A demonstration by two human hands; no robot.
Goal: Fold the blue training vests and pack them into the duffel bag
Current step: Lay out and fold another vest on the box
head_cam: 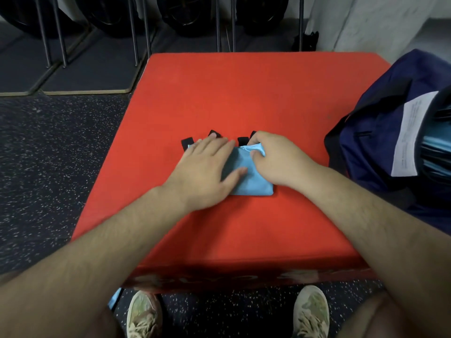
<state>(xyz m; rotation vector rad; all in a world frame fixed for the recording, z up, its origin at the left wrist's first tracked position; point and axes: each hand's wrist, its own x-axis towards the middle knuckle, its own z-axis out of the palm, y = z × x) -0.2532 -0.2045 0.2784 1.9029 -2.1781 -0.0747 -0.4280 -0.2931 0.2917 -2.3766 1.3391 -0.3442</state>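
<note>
A light blue training vest (253,181), folded into a small packet with black strap ends (187,142) poking out at its far side, lies in the middle of the red padded block (244,93). My left hand (207,167) lies flat on the packet's left half with straight fingers pressing it down. My right hand (275,159) pinches the bunched upper right corner of the vest between thumb and curled fingers. The navy duffel bag (380,142) stands open at the block's right edge, with light blue fabric (436,142) visible inside its mouth.
A white label (410,137) hangs at the bag's opening. Dark speckled rubber floor (48,154) surrounds the block. Metal rack legs (61,32) and tyres stand at the back. My shoes (144,315) are at the block's near edge, a bit of blue fabric (114,298) beside them.
</note>
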